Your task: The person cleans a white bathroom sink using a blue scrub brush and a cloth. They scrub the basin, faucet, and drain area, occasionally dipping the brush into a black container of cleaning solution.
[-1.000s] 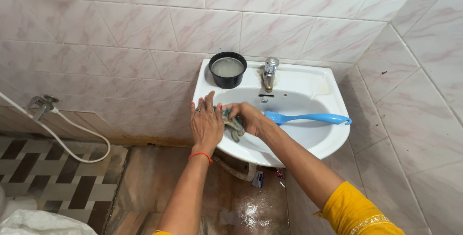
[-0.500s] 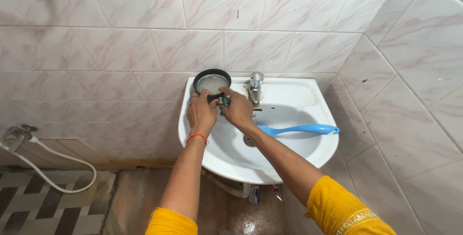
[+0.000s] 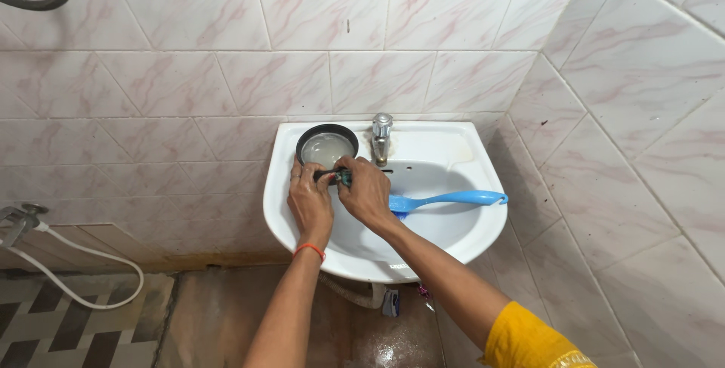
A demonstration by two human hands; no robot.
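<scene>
A white wall sink [image 3: 461, 243] hangs in a tiled corner. A round black bowl [image 3: 326, 144] of cloudy liquid rests on its back left ledge, beside a chrome tap [image 3: 381, 136]. My left hand [image 3: 308, 200] and my right hand [image 3: 366, 190] meet just in front of the bowl, both pinching a small dark green scrub pad [image 3: 338, 177] that is mostly hidden by my fingers. A red thread circles my left wrist. A blue long-handled brush [image 3: 451, 200] lies across the basin to the right of my right hand.
Pink-veined white tiles cover both walls. A white hose [image 3: 91, 277] runs from a wall valve [image 3: 19, 217] at lower left. The floor below the sink is wet brown stone, with patterned tiles at the left. A drain pipe shows under the sink.
Both hands moved with the scrub pad from the sink's front rim up to the black bowl at the back ledge. The camera view shifted closer and rightward. The blue brush stayed in the basin.
</scene>
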